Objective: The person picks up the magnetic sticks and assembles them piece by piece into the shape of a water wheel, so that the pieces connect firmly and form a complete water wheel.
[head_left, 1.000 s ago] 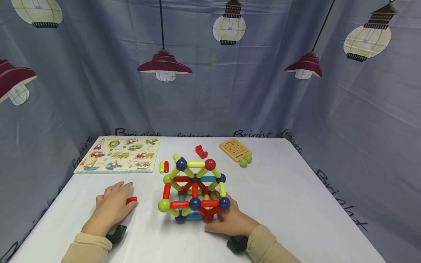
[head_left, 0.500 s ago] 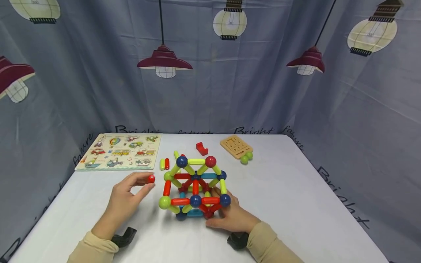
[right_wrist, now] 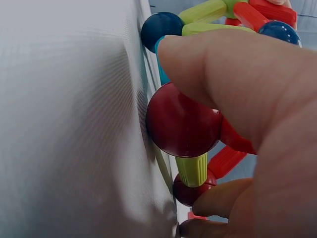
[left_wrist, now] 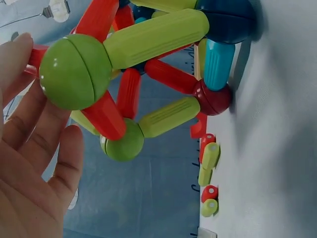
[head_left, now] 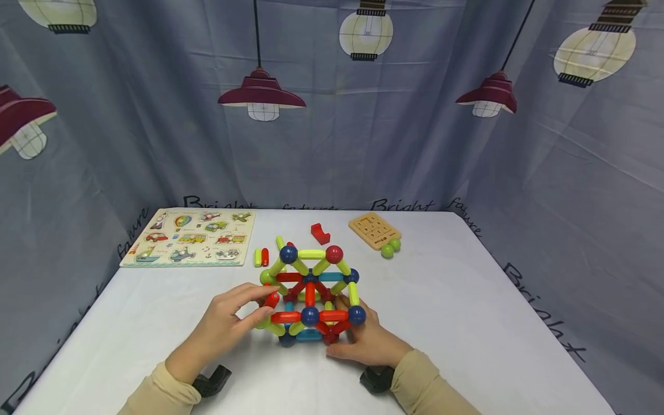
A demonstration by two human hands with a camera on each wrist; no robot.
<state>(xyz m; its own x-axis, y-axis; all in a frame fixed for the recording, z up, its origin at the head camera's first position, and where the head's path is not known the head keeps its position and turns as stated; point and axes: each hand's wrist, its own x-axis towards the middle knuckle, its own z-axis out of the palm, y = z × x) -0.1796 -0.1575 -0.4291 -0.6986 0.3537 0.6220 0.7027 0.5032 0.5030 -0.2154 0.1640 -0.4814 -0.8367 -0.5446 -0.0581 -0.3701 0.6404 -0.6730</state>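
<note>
A structure of magnetic rods and balls [head_left: 310, 316], in red, lime green and blue, stands on the white table. My left hand [head_left: 228, 317] pinches a red magnetic rod [head_left: 272, 299] between thumb and fingers at the structure's left front corner. In the left wrist view the lime green ball [left_wrist: 74, 72] of that corner partly covers the rod. My right hand [head_left: 370, 340] grips the structure low on its right side. Its thumb lies by a dark red ball [right_wrist: 183, 119] at the base, with fingers reaching round to another red ball [right_wrist: 190, 191] behind.
Behind the structure lie a loose lime rod [head_left: 257, 257], a red rod [head_left: 265, 256] and a red curved block [head_left: 320, 233]. A picture puzzle board [head_left: 194, 237] is at the back left. A wooden board [head_left: 374, 230] and green balls [head_left: 387, 251] sit at the back right.
My left hand has picked the red rod up from the table at the left and carried it right to the structure's left front corner. My right hand keeps its hold on the structure.
</note>
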